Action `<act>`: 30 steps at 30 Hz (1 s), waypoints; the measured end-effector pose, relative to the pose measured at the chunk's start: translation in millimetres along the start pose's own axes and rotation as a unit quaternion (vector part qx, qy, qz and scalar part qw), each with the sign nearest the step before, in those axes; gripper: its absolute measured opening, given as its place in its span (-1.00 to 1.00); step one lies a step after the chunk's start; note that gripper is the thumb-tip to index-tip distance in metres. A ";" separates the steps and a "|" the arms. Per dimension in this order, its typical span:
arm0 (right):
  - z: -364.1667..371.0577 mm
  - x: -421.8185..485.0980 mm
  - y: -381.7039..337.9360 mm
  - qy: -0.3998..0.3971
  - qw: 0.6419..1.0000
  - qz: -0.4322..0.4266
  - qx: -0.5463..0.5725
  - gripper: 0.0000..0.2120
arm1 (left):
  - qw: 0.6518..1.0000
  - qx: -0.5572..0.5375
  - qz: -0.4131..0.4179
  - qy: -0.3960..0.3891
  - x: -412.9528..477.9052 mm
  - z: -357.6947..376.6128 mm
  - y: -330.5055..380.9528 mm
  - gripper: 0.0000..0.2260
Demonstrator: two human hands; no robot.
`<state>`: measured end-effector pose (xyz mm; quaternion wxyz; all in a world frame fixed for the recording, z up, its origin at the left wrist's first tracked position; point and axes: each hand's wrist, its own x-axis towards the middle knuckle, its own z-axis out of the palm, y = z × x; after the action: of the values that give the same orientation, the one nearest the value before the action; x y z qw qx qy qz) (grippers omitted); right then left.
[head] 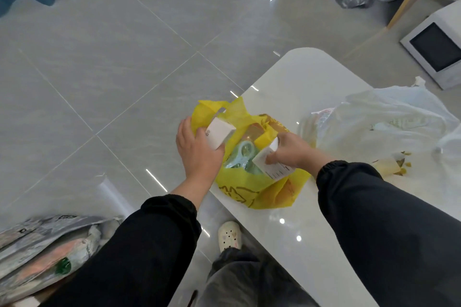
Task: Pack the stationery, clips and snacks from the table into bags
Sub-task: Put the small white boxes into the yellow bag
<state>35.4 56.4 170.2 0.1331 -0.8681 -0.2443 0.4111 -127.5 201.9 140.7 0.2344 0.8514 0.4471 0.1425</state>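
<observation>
A yellow bag [249,185] stands open at the left edge of the white table [311,82]. My left hand [197,149] grips a white box [220,132] over the bag's left rim. My right hand [289,149] pinches a second white box with a printed label [270,166] at the bag's right side, partly inside the opening. Between the two boxes, pale blue-green clips [243,154] lie inside the bag. An orange item shows deeper in the bag, mostly hidden.
A white plastic bag [384,122] with packed items lies on the table to the right. A yellow snack wrapper [389,166] sits next to my right sleeve. On the floor: grey parcels [45,249] at lower left and a white appliance [436,47] at upper right.
</observation>
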 end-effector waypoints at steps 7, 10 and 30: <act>-29.7 -36.2 38.8 0.223 0.936 0.076 0.262 -0.77 | 0.984 0.017 0.169 0.044 -8.0 2.6 19.5 -0.58; -31.9 -44.5 49.6 0.292 0.916 0.113 0.249 -0.67 | 0.989 -0.006 0.142 0.050 -8.0 0.5 29.4 -0.60; -14.1 -27.6 9.3 0.264 0.960 0.032 0.089 -0.69 | 0.946 -0.028 0.005 -0.323 46.9 77.2 70.2 -0.62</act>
<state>34.3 33.4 193.0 0.2559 -0.9379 -0.1348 0.1917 -17.7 185.3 113.7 0.3894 0.8470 0.3389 -0.1266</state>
